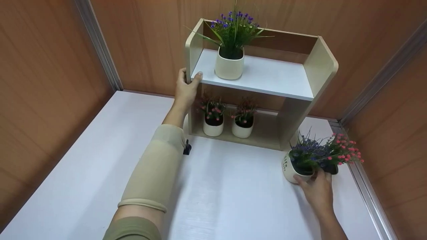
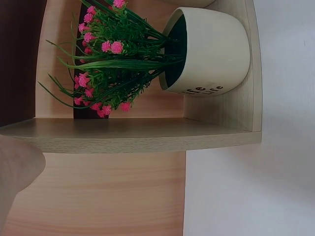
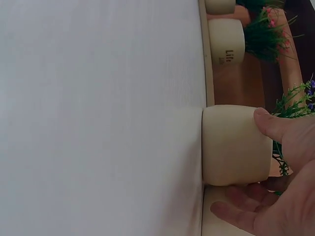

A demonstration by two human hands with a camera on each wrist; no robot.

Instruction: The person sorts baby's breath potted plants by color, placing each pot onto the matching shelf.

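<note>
While the left hand (image 1: 185, 89) grips the shelf (image 1: 320, 63), the pot (image 1: 291, 168) tilts left.

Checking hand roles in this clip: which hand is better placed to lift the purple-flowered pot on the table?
The right hand: its thumb and fingers already touch the cream pot beside the shelf unit. The left hand grips the unit's left side panel, steadying it.

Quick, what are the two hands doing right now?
Left hand: grips the left side panel of the wooden shelf.
Right hand: holds the cream pot with purple flowers standing on the table.
</note>
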